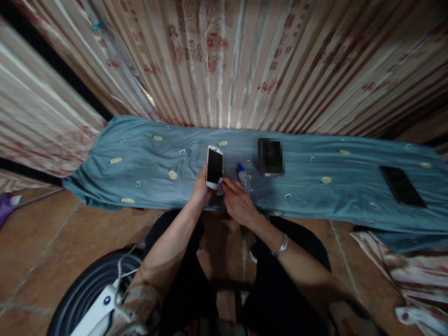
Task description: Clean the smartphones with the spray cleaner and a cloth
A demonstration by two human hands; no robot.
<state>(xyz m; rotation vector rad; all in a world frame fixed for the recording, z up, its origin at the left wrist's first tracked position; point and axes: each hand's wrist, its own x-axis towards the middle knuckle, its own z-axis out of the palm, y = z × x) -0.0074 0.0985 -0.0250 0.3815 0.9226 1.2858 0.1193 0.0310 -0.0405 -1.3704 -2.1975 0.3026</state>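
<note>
Striped curtains back a desk under teal cloth (147, 158), where left hand (201, 189) holds a white phone (214, 167) upright above the cloth, right hand (238, 201) pinching a small cloth (220, 187) at its bottom edge, blue-capped bottle (244, 177) just beside.

The scene is dim and warm-toned, with soft light falling from above onto the teal cloth (301, 186) and the satin curtain (224, 60), whose folds catch pale sheens. The floor (52, 242) and lower corners sink into shadow. Wide-angle distortion bends the curtain pleats outward at the edges. A pixelated dark patch (270, 157) sits mid-frame. Detail is soft and slightly noisy throughout.
</note>
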